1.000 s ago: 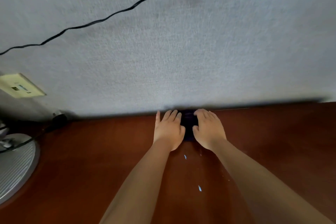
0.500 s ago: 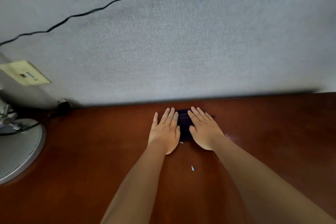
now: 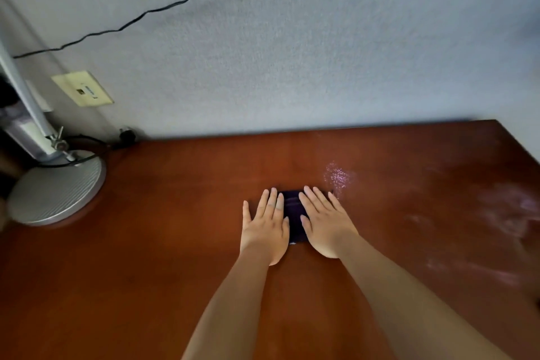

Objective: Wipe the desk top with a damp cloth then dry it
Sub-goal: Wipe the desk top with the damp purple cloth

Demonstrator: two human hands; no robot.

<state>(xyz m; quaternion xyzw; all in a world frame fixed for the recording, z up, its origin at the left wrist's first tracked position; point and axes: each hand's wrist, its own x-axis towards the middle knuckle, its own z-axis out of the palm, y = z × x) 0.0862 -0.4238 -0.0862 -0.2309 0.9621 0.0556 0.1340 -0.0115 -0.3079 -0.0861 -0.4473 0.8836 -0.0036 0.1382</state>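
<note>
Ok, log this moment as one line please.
wipe | left hand, right hand flat on dark cloth | desk mid | wet patch

hands 2 (image 3: 264, 231) | cloth 1 (image 3: 293, 213) | desk 1 (image 3: 146, 257) | lamp 1 (image 3: 58, 193) | cable 1 (image 3: 163, 7)

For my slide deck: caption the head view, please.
Both hands press a dark cloth flat on the wooden desk.

Nothing legible anywhere; only tiny, blurred marks on the cream wall plate (image 3: 82, 88) at ten o'clock.
</note>
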